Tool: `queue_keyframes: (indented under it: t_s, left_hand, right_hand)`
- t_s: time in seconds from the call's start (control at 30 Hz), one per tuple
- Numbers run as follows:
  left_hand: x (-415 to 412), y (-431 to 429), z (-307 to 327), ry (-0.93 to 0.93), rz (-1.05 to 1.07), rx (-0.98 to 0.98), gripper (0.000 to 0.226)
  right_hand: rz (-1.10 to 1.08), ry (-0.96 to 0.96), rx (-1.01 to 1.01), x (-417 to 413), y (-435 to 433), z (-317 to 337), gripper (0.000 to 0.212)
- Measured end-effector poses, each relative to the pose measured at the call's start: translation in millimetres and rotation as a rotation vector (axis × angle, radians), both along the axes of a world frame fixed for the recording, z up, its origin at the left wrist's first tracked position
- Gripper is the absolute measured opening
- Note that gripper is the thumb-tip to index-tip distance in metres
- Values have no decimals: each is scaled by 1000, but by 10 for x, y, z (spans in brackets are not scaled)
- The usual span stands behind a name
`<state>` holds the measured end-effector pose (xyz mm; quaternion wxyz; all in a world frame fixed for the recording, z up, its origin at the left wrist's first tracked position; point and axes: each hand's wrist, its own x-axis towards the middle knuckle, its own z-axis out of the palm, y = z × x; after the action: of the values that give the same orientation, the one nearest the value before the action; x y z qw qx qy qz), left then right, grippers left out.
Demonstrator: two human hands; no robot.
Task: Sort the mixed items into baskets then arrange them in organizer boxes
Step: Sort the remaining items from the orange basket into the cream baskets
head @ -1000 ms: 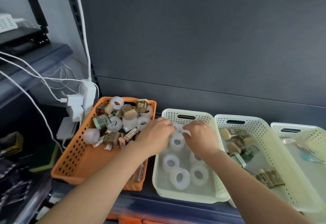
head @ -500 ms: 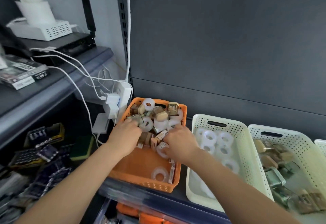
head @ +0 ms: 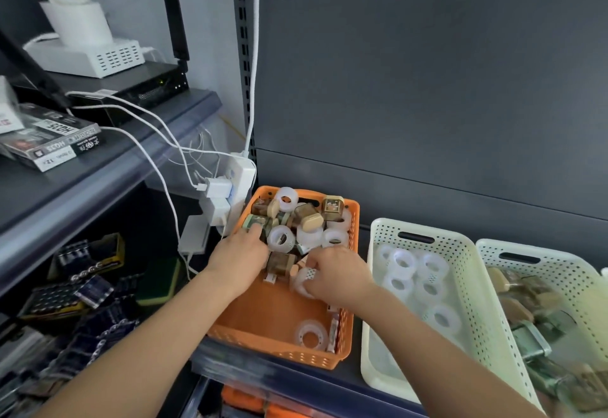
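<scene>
An orange basket (head: 279, 350) holds a pile of mixed items: clear tape rolls (head: 280, 239) and small brown and gold packs (head: 332, 208). One loose tape roll (head: 311, 335) lies at its near end. My left hand (head: 240, 258) reaches into the pile beside a green-wrapped pack (head: 254, 221); its fingertips are hidden. My right hand (head: 340, 274) pinches a clear tape roll (head: 303, 282) just above the basket floor. To the right, a white basket (head: 371, 286) holds several tape rolls. A second cream basket (head: 585, 281) holds metal and brown items.
A white power strip (head: 240, 180) with plugs and cables hangs just left of the orange basket. The left shelves carry a router, boxes and battery packs (head: 88, 289). A dark back panel (head: 427, 88) rises behind the baskets. Orange items sit on the shelf below.
Both hands have left the white basket and moved left into the orange one. My right hand has picked up a clear tape roll; my left hand has reached the pile's left side.
</scene>
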<state>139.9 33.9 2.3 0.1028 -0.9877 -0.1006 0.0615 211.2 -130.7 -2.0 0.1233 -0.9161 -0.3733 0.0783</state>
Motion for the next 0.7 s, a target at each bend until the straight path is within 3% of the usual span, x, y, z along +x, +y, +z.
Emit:
queue_keyframes:
  t_s: [0.2, 0.43, 0.57, 0.7]
  left_hand:
    - [59, 71, 178, -133, 66, -352, 26]
    - [379, -367, 259, -401, -59, -695, 18]
    - [566, -838, 106, -425, -140, -819, 17]
    - [668, -1184, -71, -333, -340, -697, 19]
  right_hand:
    - [-83, 126, 224, 119, -158, 141, 27]
    - [-273, 112, 517, 316, -582, 295, 33]
    - [-387, -85, 389, 406, -972, 252, 30]
    - [-385, -212, 168, 425, -1320, 123, 34]
